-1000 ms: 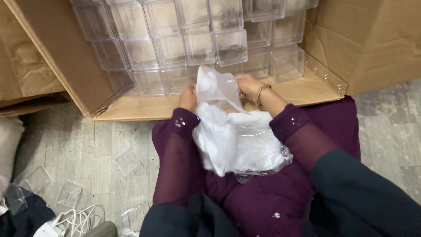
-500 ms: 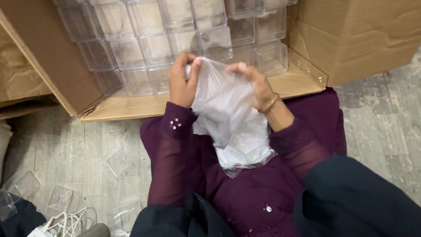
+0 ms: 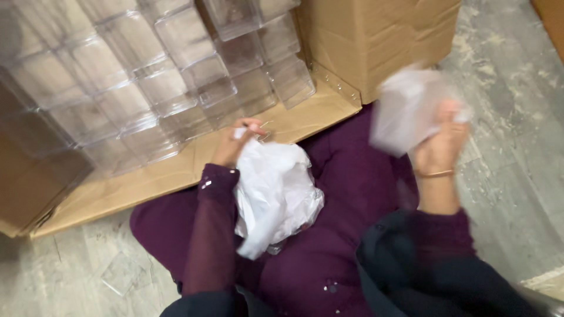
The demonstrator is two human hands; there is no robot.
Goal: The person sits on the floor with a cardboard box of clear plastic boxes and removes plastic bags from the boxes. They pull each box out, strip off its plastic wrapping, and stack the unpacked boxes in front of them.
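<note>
My left hand (image 3: pixel 238 142) grips the top of a crumpled white plastic bag (image 3: pixel 273 191) that hangs down over my purple lap (image 3: pixel 346 194). A small clear object shows at the bag's lower edge. My right hand (image 3: pixel 440 144) is raised to the right and closed on a blurred, whitish translucent piece of plastic (image 3: pixel 408 105); I cannot tell what it is. A thin bangle circles my right wrist. Both sleeves are dark purple.
A big open cardboard box (image 3: pixel 364 41) lies on its side ahead, stacked with several clear plastic containers (image 3: pixel 170 76). Its flap (image 3: pixel 176 170) rests on the grey floor (image 3: pixel 505 117). A clear lid (image 3: pixel 120 273) lies on the floor at lower left.
My hands have come apart. The right hand swung out to the right holding a whitish piece, while the left hand stayed with the white bag. The view turned to the right.
</note>
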